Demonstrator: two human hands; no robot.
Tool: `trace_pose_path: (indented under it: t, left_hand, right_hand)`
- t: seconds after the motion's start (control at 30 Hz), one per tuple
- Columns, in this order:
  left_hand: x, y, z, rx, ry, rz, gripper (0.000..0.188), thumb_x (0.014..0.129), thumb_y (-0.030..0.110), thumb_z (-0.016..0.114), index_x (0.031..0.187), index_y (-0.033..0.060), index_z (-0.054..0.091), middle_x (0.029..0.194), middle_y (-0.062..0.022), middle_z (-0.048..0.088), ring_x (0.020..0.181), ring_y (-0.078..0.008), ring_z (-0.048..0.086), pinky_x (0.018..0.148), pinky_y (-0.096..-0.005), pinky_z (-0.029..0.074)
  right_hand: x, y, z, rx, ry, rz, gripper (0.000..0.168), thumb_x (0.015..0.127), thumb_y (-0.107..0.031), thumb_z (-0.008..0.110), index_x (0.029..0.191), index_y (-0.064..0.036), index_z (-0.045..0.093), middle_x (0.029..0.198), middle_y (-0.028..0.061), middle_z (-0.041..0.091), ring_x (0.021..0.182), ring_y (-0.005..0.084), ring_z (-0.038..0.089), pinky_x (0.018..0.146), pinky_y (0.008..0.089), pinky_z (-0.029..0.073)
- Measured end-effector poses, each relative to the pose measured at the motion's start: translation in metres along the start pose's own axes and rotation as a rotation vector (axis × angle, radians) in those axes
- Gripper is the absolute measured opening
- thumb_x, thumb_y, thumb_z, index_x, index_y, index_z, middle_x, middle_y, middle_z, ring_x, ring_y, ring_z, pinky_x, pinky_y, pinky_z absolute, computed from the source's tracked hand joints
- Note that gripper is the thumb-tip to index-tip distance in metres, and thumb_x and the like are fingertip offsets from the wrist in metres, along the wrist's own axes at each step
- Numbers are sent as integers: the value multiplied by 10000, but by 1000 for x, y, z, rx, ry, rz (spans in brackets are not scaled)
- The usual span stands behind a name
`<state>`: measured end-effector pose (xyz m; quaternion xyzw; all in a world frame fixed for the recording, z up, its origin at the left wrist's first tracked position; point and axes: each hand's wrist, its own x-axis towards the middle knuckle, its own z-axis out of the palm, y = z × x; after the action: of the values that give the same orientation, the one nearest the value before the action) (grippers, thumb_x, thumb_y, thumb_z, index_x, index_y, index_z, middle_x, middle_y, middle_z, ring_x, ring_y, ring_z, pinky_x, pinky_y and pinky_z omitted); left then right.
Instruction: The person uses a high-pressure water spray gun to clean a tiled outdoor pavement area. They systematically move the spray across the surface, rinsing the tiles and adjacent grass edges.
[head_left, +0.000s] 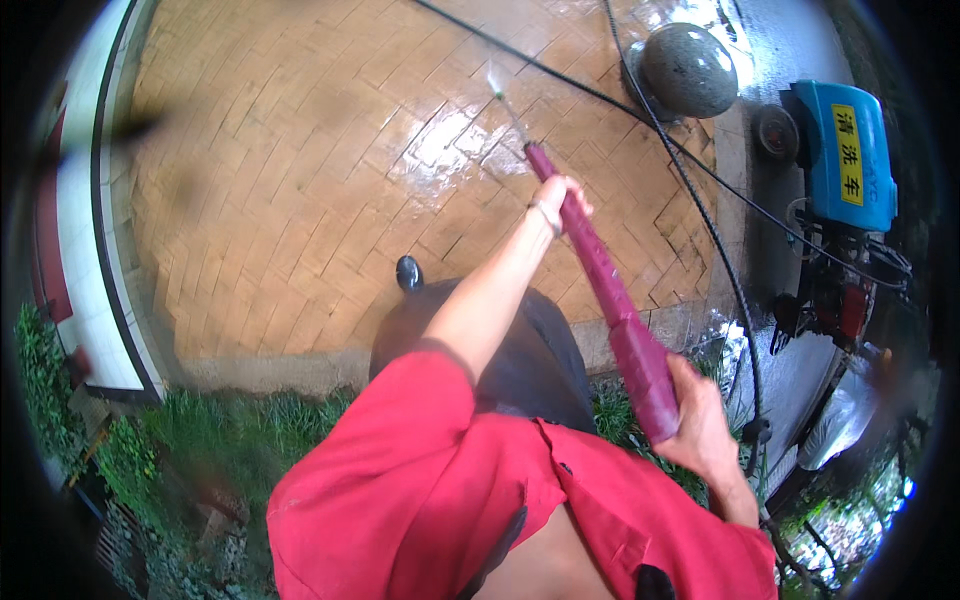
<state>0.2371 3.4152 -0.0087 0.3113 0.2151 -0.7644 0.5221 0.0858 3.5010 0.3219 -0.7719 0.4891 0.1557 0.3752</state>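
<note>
Both hands hold a pressure-washer lance (600, 262) wrapped in dark red material. My left hand (559, 202) grips its forward part at arm's length, with a thin band around the wrist. Close to my body on the right, my right hand (697, 420) is closed around the thick rear end; any trigger is hidden. The thin metal tube and nozzle (500, 95) stick out ahead, and a short white spray leaves the tip. Below it, the orange-brown brick paving (300, 187) is wet and shiny. A dark boot (409, 274) shows beneath my dark clothing.
A round stone bollard (690, 71) stands at upper right. Beside it is a blue wheeled washing machine (847, 154) with a yellow lettered sign. Black hoses (697, 195) cross the paving's right side. Grass (247, 427) borders the near kerb, and a white wall (82, 262) rises at left.
</note>
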Motion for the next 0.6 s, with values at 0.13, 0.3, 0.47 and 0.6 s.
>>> trace_pose_path:
  t: [0.13,0.3,0.47,0.6]
  left_hand:
    - [4,-80,-5,-8,229,-172,144,688,45,407,545,68,412,458,-81,394,388,-220,420,435,-368,445]
    - [47,-137,67,200,-77,-212,114,728,63,441,616,49,429,487,-83,433,414,-247,461,457,-385,460]
    - [53,-163,45,155,169,-215,79,704,13,415,635,48,400,476,-71,400,391,-219,415,432,-380,439]
    - [73,-206,70,238,248,-192,76,687,20,427,620,43,399,475,-96,396,396,-244,416,429,-378,431]
  right_hand:
    - [-49,41,-5,71,-34,180,500,532,-49,635,998,28,472,762,232,558,719,399,554,646,391,448]
    - [-75,66,-19,134,124,234,412,583,-62,616,957,31,470,709,233,551,678,409,541,608,407,435]
    - [-92,141,-30,290,36,237,419,569,-29,575,979,28,509,723,214,547,684,388,531,645,382,420]
    - [-106,195,-48,164,168,158,427,549,-10,582,966,24,493,727,213,553,700,392,536,641,375,427]
